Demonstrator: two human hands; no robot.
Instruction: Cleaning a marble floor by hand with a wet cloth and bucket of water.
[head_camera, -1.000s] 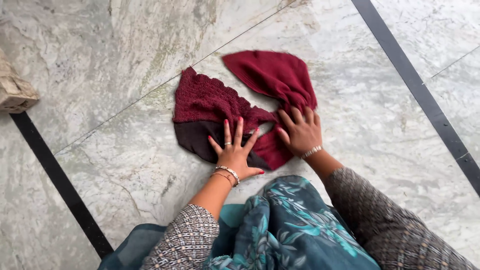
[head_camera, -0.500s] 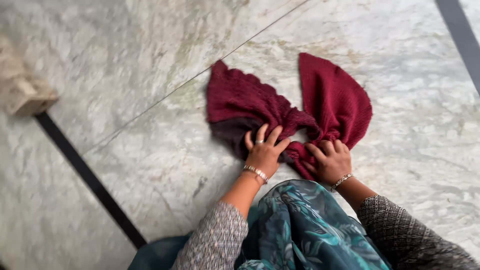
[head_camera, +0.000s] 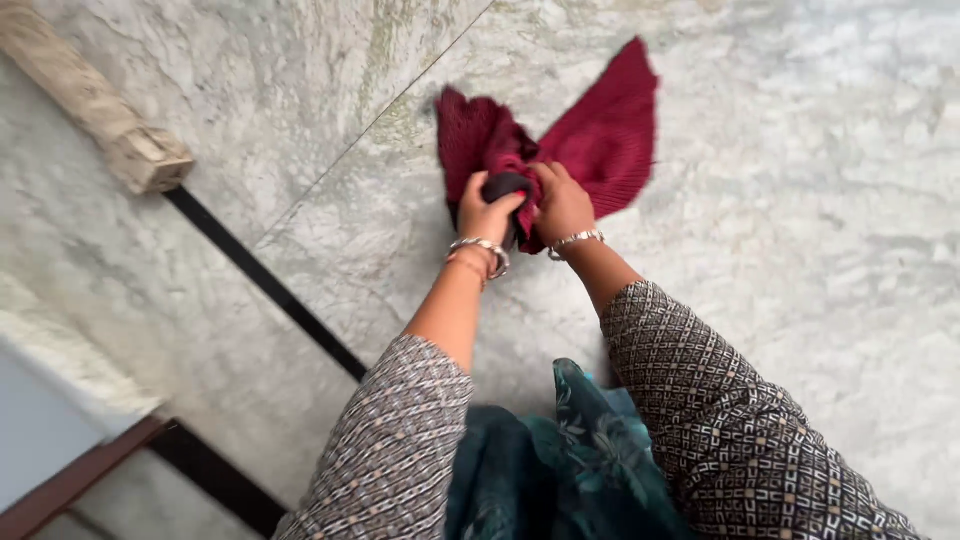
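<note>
Gripped the dark red knitted cloth (head_camera: 600, 130) at its bunched middle, left hand (head_camera: 488, 212) and right hand (head_camera: 562, 205) side by side, fingers clamped shut, both loose ends fanning away over the marble floor (head_camera: 780, 260).

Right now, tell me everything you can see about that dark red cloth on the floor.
The dark red cloth looks like a ribbed knit with a darker, near-black part bunched in the middle. It lies on the grey marble floor, gathered at its centre, with two flaps fanning out away from the person. The left hand and the right hand both grip the bunched middle, side by side. The flaps are blurred, so finer detail cannot be told.
</note>
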